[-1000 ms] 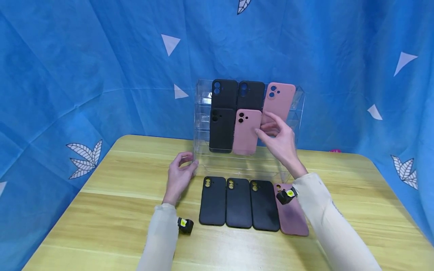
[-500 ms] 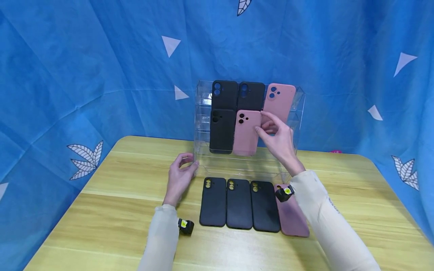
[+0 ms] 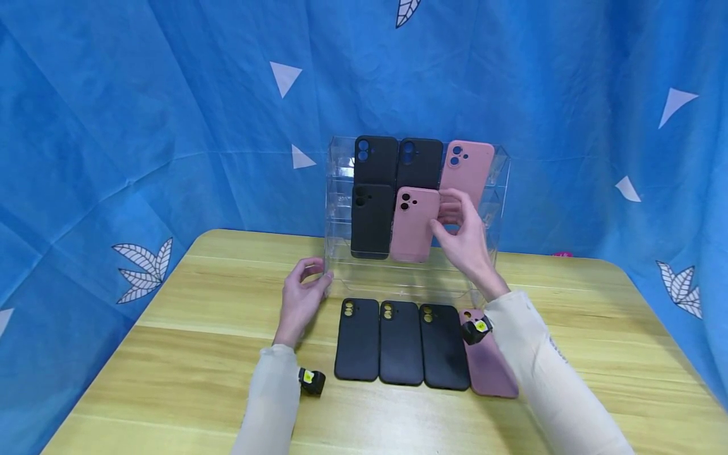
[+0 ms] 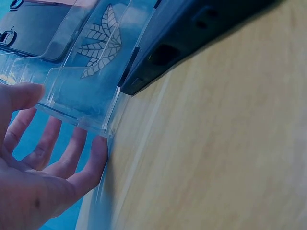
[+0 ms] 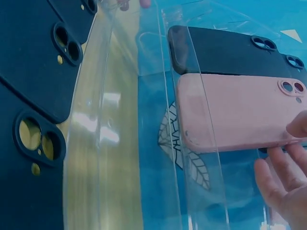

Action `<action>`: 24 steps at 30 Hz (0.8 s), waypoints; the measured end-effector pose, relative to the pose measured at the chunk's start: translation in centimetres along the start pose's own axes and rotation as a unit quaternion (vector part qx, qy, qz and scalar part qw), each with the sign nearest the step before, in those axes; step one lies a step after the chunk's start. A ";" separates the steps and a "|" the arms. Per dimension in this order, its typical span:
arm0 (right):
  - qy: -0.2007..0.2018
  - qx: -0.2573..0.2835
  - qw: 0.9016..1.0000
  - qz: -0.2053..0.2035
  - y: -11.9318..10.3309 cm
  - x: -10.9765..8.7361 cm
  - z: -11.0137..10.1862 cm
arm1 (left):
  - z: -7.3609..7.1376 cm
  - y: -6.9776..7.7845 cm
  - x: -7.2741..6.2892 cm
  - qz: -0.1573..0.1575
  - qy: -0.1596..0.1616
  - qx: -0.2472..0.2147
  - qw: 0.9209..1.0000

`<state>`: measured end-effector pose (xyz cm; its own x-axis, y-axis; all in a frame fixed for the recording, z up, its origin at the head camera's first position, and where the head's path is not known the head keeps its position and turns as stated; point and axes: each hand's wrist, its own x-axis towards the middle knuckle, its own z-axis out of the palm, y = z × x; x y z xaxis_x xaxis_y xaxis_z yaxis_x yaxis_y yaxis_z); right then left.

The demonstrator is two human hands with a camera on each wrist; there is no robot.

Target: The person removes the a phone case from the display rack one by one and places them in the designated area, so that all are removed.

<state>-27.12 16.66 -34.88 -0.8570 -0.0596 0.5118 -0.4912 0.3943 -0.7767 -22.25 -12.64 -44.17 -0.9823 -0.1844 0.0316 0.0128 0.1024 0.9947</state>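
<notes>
In the head view, my right hand [image 3: 463, 234] pinches the right edge of a pink phone case [image 3: 415, 224]. The thumb is on its face, with the fingers at the edge and behind. That case stands in the lower front row of a clear tiered display stand [image 3: 398, 275], beside a black phone case [image 3: 372, 221]. My left hand [image 3: 303, 297] holds the stand's left side near its base. In the left wrist view its thumb [image 4: 29, 95] lies at the front and its fingers along the side panel. The right wrist view shows the pink case's bottom end behind the clear front lip.
Behind, two black cases [image 3: 376, 158] [image 3: 419, 159] and a pink case [image 3: 469, 165] stand in a higher row. Several cases lie side by side on the wooden table [image 3: 188, 379] before the stand: black ones [image 3: 357, 341] and a pink one [image 3: 493, 366]. A blue curtain [image 3: 170, 114] hangs behind.
My right hand's fingers have shifted slightly at the pink case's right edge, the fingers reaching further behind it. The case tilts very slightly right. My left hand stays at the stand's side.
</notes>
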 end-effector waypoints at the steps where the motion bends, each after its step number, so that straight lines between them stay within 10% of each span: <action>1: 0.001 0.008 1.000 0.002 0.0 0.0 0.1 | 0.0 0.0 0.0 0.000 0.000 0.001 1.000; 24: 0.011 0.111 0.993 0.031 0.9 0.7 -0.4 | 0.1 -0.2 0.1 0.004 0.002 -0.004 1.000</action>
<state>-28.09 17.32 -35.08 -0.8841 -0.0215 0.4668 -0.4624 0.1846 -0.8673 -22.35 -12.62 -44.36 -0.9814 -0.1876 0.0404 0.0226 0.0958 0.9951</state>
